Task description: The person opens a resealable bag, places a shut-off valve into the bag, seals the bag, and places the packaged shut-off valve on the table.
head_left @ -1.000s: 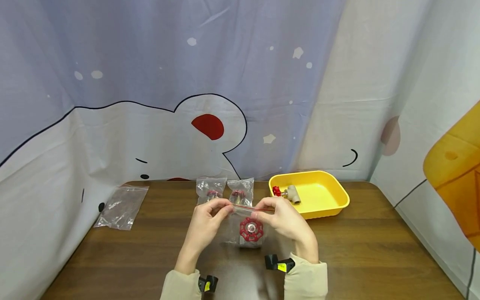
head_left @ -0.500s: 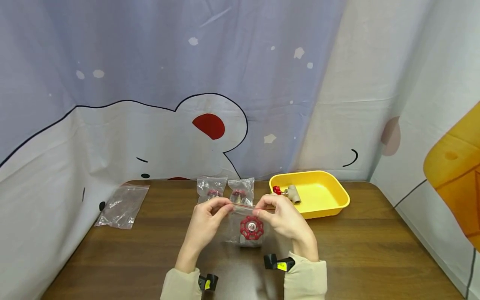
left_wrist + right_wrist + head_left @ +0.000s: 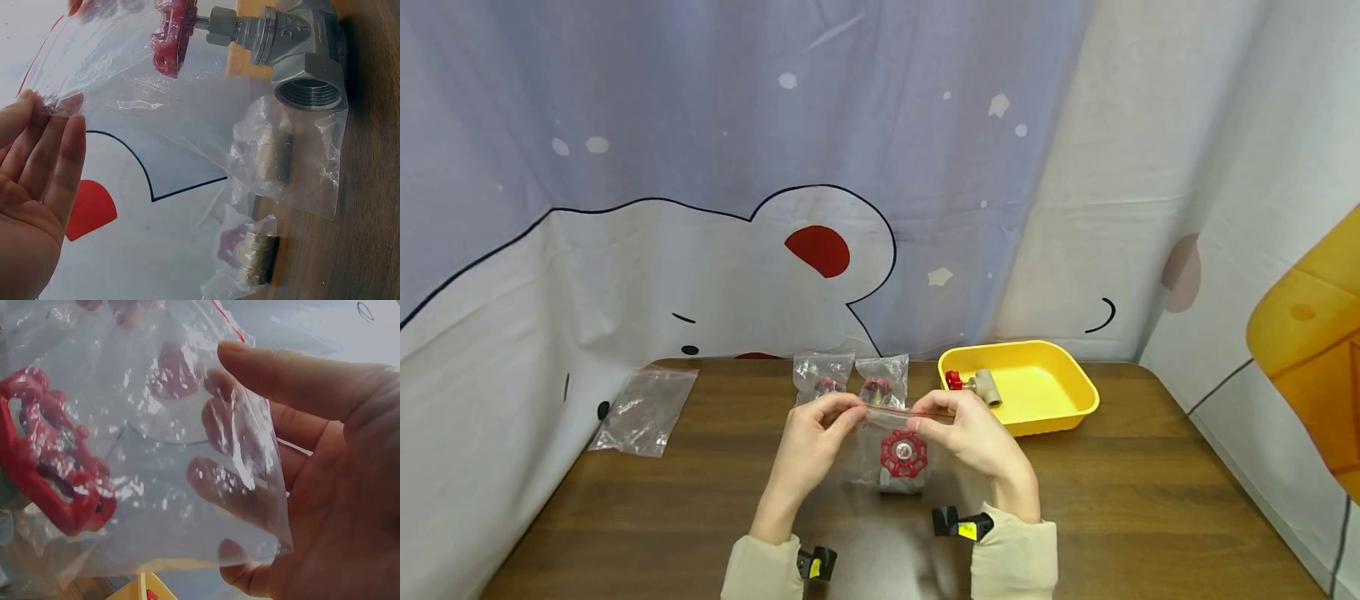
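Observation:
A clear zip bag (image 3: 867,457) with a red strip along its top stands upright before me. Inside it, a metal valve (image 3: 287,37) with a red handwheel (image 3: 904,454) rests at the bottom, on or just above the table. With thumb and fingers, my left hand (image 3: 811,437) pinches the bag's upper left corner. My right hand (image 3: 981,437) pinches its top edge near the right end; in the right wrist view its thumb (image 3: 281,375) lies in front of the film and several fingers show through from behind.
Behind stand two clear bags (image 3: 822,372) (image 3: 886,371) with red-handled brass valves inside. A yellow tray (image 3: 1045,392) at back right holds a red-handled valve (image 3: 981,387). On the left lies a flat clear bag (image 3: 647,414) on the wooden table (image 3: 647,525); a curtain (image 3: 700,125) hangs behind.
Over the last half second my right hand shifts slightly to the right, still pinching the zip bag. My left hand and the bagged valve stay almost where they were.

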### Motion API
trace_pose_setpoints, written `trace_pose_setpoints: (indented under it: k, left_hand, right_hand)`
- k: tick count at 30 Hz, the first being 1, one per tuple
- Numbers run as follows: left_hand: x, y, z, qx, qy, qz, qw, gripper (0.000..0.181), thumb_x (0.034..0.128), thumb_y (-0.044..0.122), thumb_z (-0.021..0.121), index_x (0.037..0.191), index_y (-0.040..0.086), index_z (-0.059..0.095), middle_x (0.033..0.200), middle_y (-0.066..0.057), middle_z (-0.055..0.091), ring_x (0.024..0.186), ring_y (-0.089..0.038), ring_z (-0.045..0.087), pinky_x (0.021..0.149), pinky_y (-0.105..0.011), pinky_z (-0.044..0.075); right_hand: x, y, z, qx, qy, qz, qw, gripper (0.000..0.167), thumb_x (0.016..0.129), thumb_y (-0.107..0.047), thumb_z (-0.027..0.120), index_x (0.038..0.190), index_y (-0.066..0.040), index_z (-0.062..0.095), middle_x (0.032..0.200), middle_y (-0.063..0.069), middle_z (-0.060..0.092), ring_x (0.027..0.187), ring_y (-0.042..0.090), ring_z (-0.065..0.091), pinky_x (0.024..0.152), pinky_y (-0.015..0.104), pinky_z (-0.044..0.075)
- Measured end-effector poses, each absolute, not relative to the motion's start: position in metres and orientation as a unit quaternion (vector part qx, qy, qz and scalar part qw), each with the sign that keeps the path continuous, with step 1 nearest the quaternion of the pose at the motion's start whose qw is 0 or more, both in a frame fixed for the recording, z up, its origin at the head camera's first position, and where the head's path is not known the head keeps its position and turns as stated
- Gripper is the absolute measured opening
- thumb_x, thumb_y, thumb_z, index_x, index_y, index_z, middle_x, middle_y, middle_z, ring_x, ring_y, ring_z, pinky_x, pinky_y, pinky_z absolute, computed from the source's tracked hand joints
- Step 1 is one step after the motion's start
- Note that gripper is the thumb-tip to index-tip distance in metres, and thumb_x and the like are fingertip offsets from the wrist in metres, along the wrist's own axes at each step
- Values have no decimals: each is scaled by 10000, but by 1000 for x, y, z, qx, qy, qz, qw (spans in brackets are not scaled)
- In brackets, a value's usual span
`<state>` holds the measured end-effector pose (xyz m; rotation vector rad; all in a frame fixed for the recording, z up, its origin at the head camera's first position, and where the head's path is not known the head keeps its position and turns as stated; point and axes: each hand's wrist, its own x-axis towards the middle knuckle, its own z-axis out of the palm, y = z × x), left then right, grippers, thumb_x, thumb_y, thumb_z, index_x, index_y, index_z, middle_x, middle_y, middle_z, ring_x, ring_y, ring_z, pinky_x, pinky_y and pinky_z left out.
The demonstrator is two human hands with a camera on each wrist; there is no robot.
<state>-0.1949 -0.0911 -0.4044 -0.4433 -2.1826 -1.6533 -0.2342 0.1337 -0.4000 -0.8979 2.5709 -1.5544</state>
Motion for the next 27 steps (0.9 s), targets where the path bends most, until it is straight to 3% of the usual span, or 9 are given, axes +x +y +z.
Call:
trace_pose_setpoints:
  k: [8, 15, 20, 27]
  left_hand:
    - [-196, -90, -404, -145, -777, -586, 179, 38, 901, -4, 674, 909, -6, 711, 754, -142, 649, 633, -140, 520, 543, -190, 377]
    - [-196, -91, -405, -154, -776, -583, 186, 39, 899, 0, 678, 909, -21, 709, 745, -137, 647, 619, -123, 506, 536, -190, 369]
    - [-195, -91, -404, -158, -775, -580, 194, 52, 899, 1, 679, 914, -40, 706, 734, -105, 640, 614, -111, 499, 533, -196, 371]
    - [-195, -91, -405, -152, -779, -578, 191, 40, 895, 6, 683, 908, -17, 712, 745, -136, 651, 623, -119, 512, 545, -193, 383]
  right_hand:
    - [-237, 136, -403, -299, 797, -524, 2, 39, 873, -59, 730, 905, -38, 719, 847, 39, 662, 821, 181, 567, 722, 267, 470]
    - [-237, 136, -404, -308, 796, -520, -27, 77, 856, -4, 732, 860, -81, 729, 815, 16, 664, 796, 184, 566, 706, 272, 466]
    - [-237, 135, -403, -295, 806, -513, -29, 14, 862, -65, 747, 873, -66, 739, 829, 11, 672, 809, 175, 573, 716, 275, 470]
    - [-236, 135, -402, -271, 824, -498, -18, 93, 864, -138, 760, 915, -71, 718, 873, 7, 667, 865, 181, 583, 781, 305, 487]
